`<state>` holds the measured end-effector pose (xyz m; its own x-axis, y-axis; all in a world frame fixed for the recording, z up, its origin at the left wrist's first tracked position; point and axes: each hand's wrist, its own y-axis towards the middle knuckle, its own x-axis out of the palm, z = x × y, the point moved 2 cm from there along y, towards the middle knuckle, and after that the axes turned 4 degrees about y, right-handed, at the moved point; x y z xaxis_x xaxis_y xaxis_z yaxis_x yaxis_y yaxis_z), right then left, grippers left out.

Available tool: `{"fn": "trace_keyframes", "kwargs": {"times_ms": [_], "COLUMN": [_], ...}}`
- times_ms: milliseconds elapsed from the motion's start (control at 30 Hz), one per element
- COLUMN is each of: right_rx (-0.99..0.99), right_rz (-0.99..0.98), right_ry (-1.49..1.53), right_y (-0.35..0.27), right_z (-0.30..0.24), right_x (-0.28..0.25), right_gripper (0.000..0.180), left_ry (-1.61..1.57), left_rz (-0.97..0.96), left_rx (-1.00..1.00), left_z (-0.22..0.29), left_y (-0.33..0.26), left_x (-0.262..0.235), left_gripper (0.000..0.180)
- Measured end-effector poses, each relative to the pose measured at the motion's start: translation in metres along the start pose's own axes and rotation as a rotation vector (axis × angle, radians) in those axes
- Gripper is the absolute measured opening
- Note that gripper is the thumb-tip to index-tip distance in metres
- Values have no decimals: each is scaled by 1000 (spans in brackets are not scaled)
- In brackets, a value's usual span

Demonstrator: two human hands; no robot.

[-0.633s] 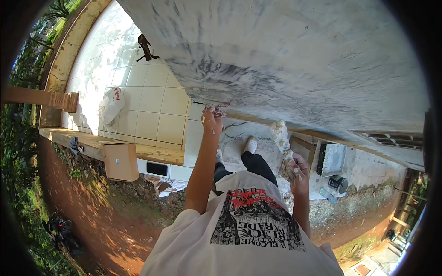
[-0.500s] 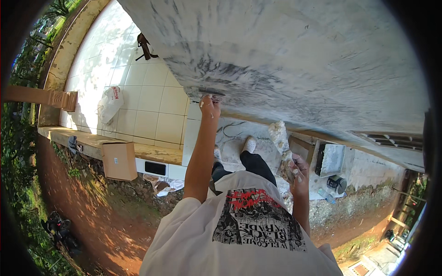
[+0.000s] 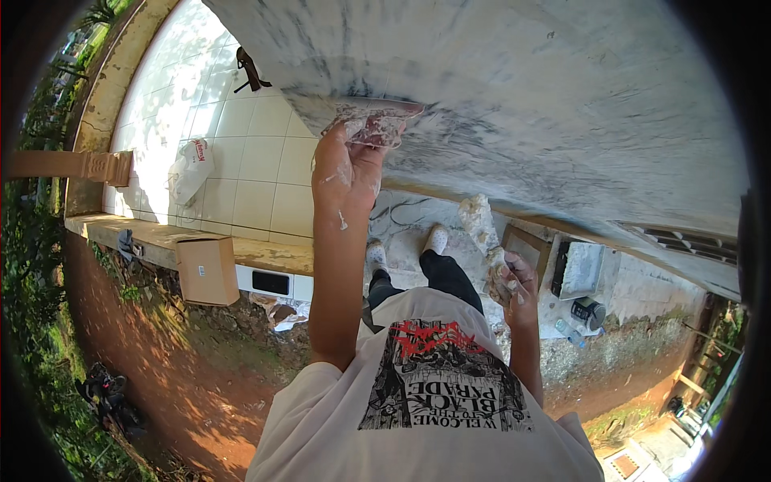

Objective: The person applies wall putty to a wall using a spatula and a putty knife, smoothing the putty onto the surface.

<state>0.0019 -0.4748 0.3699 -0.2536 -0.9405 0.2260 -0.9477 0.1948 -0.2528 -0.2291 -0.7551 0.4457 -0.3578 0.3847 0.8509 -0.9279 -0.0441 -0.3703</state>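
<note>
My left hand [image 3: 347, 173], smeared with white putty, is raised to the grey-white wall [image 3: 522, 96]. It grips a thin flat putty scraper [image 3: 376, 120], whose broad blade lies against or very close to the wall near its left edge. Wet putty coats the face of the blade. Lower and to the right, my right hand [image 3: 522, 283] is closed round the handle of a putty-caked tool, which looks like a putty knife. A thick lump of white putty [image 3: 479, 221] sits on its far end. Dark streaks and fresh smears mark the wall.
A black tray with white putty [image 3: 580, 270], a dark can [image 3: 589, 313] and a clear bottle [image 3: 569, 331] stand at the right. On the left are a cardboard box [image 3: 206, 271], a phone [image 3: 271, 282], a plastic bag [image 3: 191, 172] and a tiled floor [image 3: 261, 161].
My left hand has moved up the wall with the scraper, which has tilted so its putty-covered face shows. The right hand keeps hold of its loaded tool, nearly in place.
</note>
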Motion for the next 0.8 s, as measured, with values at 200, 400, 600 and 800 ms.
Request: {"fn": "trace_keyframes", "kwargs": {"times_ms": [200,400,600,800], "right_rx": [12,37,-83,-20], "right_rz": [-114,-49,7,-72], "right_ry": [105,10,-23,14], "right_y": [2,-1,-5,3], "right_z": [-16,-7,1,2], "right_x": [15,10,-3,10], "right_gripper": [54,56,61,67], "left_ry": [124,24,87,71], "left_rz": [2,122,207,96], "left_rx": [12,75,14,-10], "left_z": [-51,-93,-59,-2], "left_y": [7,89,61,-15], "left_x": [-117,-193,-64,72], "left_gripper": [34,29,22,21]}}
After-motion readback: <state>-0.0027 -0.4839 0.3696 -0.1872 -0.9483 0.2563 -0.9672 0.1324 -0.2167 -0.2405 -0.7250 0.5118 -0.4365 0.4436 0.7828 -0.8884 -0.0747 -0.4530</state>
